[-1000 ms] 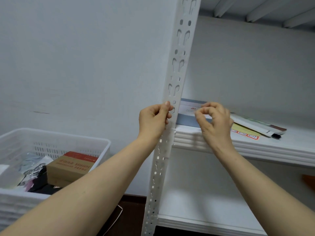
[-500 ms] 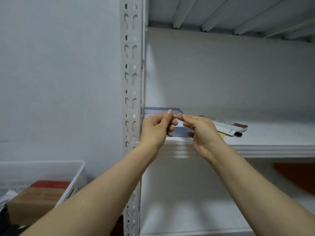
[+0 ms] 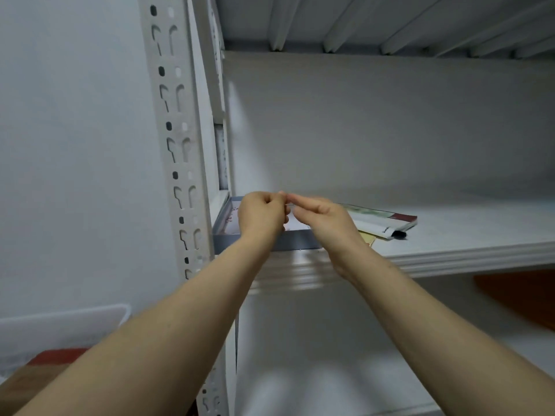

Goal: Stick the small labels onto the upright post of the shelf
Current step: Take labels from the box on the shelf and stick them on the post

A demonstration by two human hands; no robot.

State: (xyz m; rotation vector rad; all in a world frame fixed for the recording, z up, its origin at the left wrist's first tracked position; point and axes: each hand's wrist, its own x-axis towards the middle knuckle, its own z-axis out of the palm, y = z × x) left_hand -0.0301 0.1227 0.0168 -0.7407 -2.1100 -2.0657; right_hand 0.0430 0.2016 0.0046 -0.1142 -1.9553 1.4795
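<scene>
The left hand point(image 3: 261, 216) and right hand point(image 3: 321, 219) met in a fingertip pinch above the grey box point(image 3: 295, 243), just right of the upright post point(image 3: 177, 145). Whether they grasped a label could not be told. None showed clearly on the post, so sticking apparently remained.

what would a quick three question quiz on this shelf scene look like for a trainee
1. True or false: the left hand is pressing on the upright post.
2. The fingertips of the left hand and the right hand meet over: A) the grey box B) a red mug C) a blue bucket.
3. Fill in: the booklets lie on the shelf board to the ___ of the grey box.

Key: 1 false, it is clear of the post; 2 A; 3 right.
</scene>
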